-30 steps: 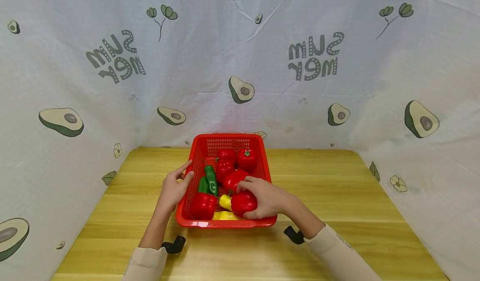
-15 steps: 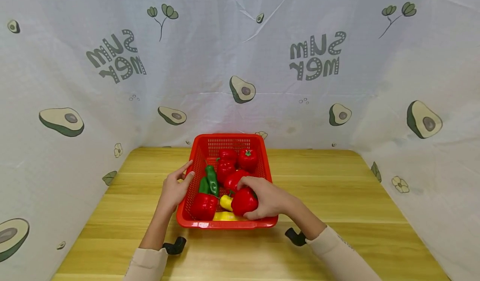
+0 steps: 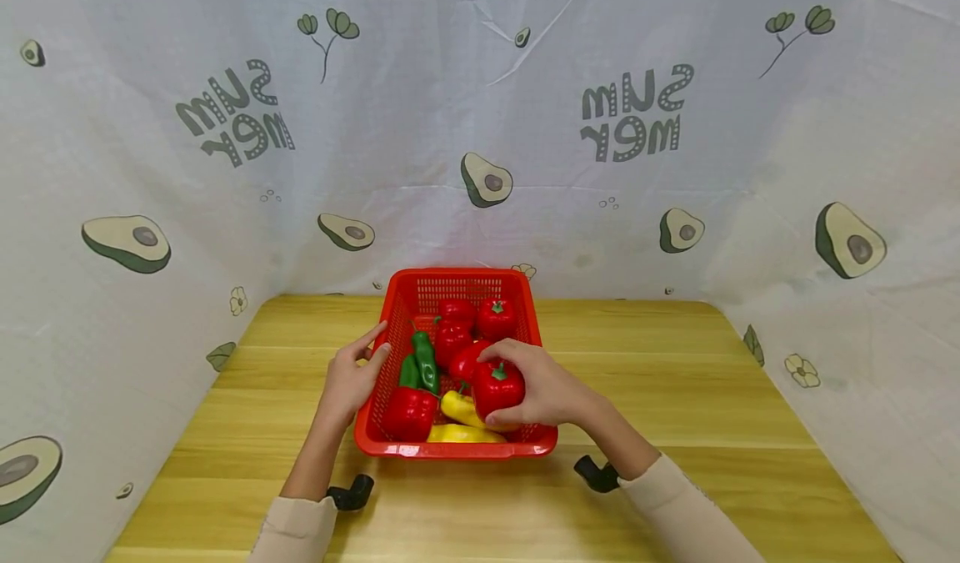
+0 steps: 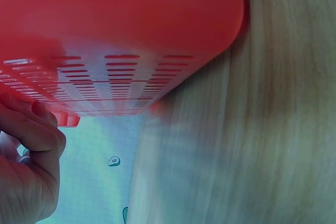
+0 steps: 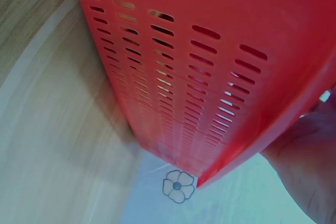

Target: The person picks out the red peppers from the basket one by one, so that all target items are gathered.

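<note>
A red plastic basket (image 3: 472,449) with slotted walls stands on the table, holding several peppers. My right hand (image 3: 552,389) grips a red bell pepper (image 3: 497,394), green stem up, over the basket's front right part. Beneath and beside it lie two yellow peppers (image 3: 463,434). My left hand (image 3: 351,382) holds the basket's left rim, thumb on the rim; in the left wrist view its fingers (image 4: 37,129) curl by the rim's outside. Another red bell pepper (image 3: 410,414) sits front left, near green chili peppers (image 3: 424,363). In the right wrist view, the basket's wall (image 5: 173,66) hides the held pepper.
More red peppers (image 3: 452,339) and a red bell pepper with a green stem (image 3: 497,319) lie toward the basket's back. The wooden table (image 3: 637,363) extends to both sides. A white avocado-print cloth (image 3: 420,129) hangs behind and at the sides.
My right hand has raised the red bell pepper slightly and turned it, so its green stem now points up. More of the yellow peppers shows. My left hand stays on the rim.
</note>
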Tool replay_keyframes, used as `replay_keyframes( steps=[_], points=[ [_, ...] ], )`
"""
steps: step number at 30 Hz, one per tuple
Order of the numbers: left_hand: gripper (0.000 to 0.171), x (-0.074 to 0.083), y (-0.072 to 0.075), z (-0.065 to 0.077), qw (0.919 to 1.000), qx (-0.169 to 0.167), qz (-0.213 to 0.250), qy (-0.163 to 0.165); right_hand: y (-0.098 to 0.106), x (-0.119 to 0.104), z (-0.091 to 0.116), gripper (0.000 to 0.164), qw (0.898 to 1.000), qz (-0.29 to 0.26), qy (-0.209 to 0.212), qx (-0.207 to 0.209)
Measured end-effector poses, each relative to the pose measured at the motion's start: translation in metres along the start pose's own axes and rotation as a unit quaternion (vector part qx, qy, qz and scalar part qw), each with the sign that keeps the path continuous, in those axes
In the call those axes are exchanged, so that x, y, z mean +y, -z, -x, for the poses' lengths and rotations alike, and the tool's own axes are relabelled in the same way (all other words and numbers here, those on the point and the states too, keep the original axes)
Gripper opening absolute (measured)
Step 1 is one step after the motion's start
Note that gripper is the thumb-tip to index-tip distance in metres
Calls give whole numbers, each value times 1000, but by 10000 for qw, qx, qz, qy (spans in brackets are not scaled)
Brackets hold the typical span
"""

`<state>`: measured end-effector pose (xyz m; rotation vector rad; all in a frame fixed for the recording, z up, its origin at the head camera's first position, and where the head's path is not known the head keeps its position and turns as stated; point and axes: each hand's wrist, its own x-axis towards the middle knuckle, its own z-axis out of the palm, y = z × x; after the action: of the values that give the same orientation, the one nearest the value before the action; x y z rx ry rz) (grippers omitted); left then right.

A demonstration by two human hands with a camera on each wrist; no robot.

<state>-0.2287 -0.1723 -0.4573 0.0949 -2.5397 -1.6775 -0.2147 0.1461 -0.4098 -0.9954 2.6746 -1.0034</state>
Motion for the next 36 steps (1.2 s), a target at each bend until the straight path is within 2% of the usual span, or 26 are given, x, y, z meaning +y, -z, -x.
replay_keyframes(
  steps=[5,11,17,25,29,36],
  points=[
    [47,-1,1,0,10000,30,-54,-18,5,3,0,69,9988,-70,198,447],
    [47,-1,1,0,10000,26,-15,18,14,7,5,76,9938,-434,49,1027],
    [47,-2,1,0,10000,-17,-25,28,26,14,14,71,9870,-321,61,1576],
    [47,-1,1,0,10000,-27,35,42,35,32,27,70,9789,-563,-334,1934],
    [47,-2,1,0,10000,-27,16,49,39,43,33,70,9736,-725,-397,2126],
    [47,-1,1,0,10000,-22,13,37,49,65,39,76,9670,-602,-734,2366]
  ],
)
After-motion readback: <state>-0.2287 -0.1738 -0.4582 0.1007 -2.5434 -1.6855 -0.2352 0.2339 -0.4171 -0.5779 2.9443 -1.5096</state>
